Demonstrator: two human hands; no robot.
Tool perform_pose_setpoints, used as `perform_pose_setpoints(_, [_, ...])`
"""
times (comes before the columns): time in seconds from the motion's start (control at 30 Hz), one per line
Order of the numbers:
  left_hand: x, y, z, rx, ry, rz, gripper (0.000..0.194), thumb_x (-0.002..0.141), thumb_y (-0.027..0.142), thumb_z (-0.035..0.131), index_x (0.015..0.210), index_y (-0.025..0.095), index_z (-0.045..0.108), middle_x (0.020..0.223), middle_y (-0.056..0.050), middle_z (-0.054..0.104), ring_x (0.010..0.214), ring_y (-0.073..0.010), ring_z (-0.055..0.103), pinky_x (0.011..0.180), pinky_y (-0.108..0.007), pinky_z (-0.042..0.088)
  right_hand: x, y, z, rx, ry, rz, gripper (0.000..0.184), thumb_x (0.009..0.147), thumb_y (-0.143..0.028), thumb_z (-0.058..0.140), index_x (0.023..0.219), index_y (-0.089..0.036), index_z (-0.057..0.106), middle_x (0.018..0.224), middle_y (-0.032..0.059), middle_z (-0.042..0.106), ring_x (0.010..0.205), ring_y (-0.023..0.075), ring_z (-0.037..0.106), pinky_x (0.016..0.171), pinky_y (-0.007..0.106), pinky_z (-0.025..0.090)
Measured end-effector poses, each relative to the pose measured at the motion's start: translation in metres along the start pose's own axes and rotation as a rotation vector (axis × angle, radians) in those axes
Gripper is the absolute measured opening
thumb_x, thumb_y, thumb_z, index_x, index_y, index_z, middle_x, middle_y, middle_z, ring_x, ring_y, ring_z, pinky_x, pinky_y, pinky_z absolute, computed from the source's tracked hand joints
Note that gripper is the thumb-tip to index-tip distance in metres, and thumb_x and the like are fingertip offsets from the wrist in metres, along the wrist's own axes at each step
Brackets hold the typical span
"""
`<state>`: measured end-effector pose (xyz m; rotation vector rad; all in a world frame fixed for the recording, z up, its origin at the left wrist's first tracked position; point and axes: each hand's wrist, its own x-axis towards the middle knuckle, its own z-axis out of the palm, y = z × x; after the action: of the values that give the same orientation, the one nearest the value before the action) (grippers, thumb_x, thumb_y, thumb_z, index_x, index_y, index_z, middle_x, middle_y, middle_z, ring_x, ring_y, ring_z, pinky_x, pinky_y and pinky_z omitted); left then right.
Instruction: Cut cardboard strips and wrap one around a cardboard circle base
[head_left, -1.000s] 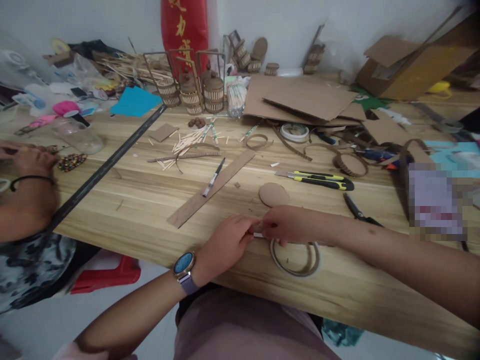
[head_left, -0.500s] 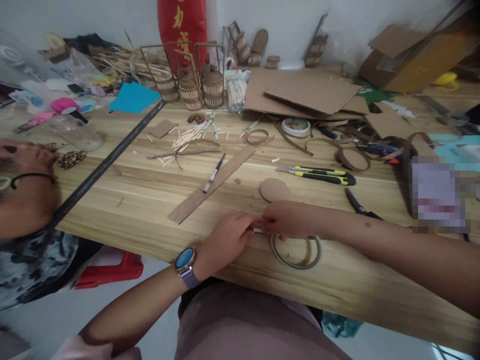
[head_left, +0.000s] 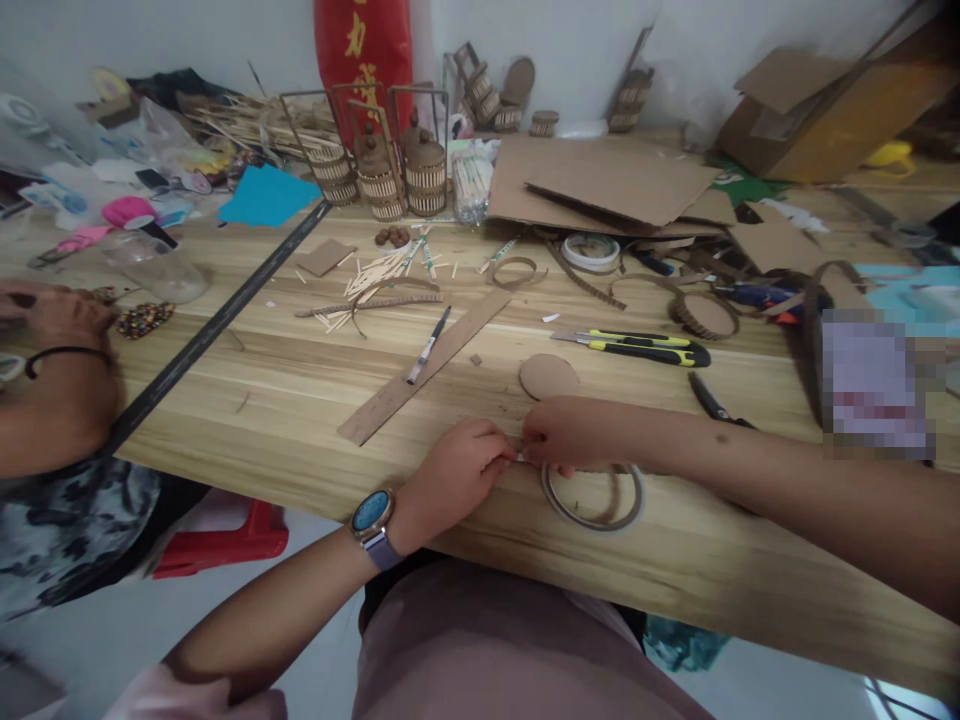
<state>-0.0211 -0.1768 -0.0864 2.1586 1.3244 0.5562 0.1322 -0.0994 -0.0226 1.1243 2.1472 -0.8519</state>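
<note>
My left hand [head_left: 466, 468], with a watch on its wrist, is pinched closed near the table's front edge. My right hand [head_left: 556, 432] meets it fingertip to fingertip, its fingers curled closed. A sliver of a thin white strip [head_left: 520, 457] shows between them; the rest is hidden by the fingers. Just below my right hand is a narrow tape roll [head_left: 638, 497], its upper rim covered by that hand. A cardboard disc [head_left: 550, 377] lies flat beyond my right hand. Farther left, a pen [head_left: 429, 345] rests across a long cardboard strip [head_left: 375, 412].
A utility knife [head_left: 645, 348] lies with its blade out, and black-handled scissors [head_left: 712, 400] sit beside my right forearm. Matchstick-like sticks [head_left: 379, 275], cardboard sheets [head_left: 600, 180] and small stick-sided baskets [head_left: 427, 185] stand farther back. Another person's hand [head_left: 71, 315] is at the left.
Less of the white strip shows between my fingertips than before. My hands stay together in nearly the same place; the view has shifted slightly.
</note>
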Motion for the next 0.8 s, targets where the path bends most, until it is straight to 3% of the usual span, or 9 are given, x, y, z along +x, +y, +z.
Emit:
perform_pose_setpoints(0.33, [0.000, 0.001, 0.002, 0.125, -0.030, 0.072, 0.027, 0.095, 0.008, 0.048, 0.092, 0.016, 0.074, 0.095, -0.007, 0.068, 0.093, -0.0192, 0.061, 0.086, -0.032, 0.051, 0.002, 0.000, 0.001, -0.022, -0.016, 0.003, 0.030, 0.083, -0.022, 0.053, 0.056, -0.017, 0.066, 0.055, 0.0055, 0.066, 0.053, 0.0156, 0.057, 0.052, 0.026, 0.039])
perform_pose_setpoints(0.5, [-0.003, 0.003, -0.004, 0.193, -0.053, 0.122, 0.025, 0.095, 0.009, 0.049, 0.094, 0.014, 0.073, 0.095, -0.008, 0.066, 0.093, -0.0206, 0.060, 0.084, -0.032, 0.050, -0.004, -0.004, -0.002, -0.042, -0.013, 0.001, 0.031, 0.084, -0.018, 0.050, 0.058, -0.016, 0.067, 0.058, 0.0069, 0.068, 0.055, 0.0168, 0.057, 0.054, 0.028, 0.038])
perform_pose_setpoints(0.67, [-0.009, 0.005, -0.008, 0.237, 0.008, 0.090, 0.019, 0.092, 0.009, 0.053, 0.087, 0.012, 0.070, 0.094, -0.009, 0.064, 0.092, -0.0222, 0.059, 0.084, -0.034, 0.050, -0.006, -0.004, -0.004, -0.043, -0.016, -0.014, 0.031, 0.084, -0.017, 0.050, 0.057, -0.017, 0.066, 0.058, 0.0070, 0.068, 0.056, 0.0177, 0.058, 0.056, 0.029, 0.039])
perform_pose_setpoints(0.8, [-0.005, 0.009, -0.007, 0.195, -0.023, 0.103, 0.013, 0.093, 0.010, 0.055, 0.095, 0.013, 0.067, 0.097, -0.008, 0.066, 0.095, -0.0218, 0.060, 0.088, -0.034, 0.050, -0.002, -0.002, -0.002, -0.052, -0.014, -0.033, 0.033, 0.084, -0.013, 0.051, 0.053, -0.017, 0.062, 0.056, 0.0060, 0.066, 0.055, 0.0163, 0.057, 0.057, 0.029, 0.039])
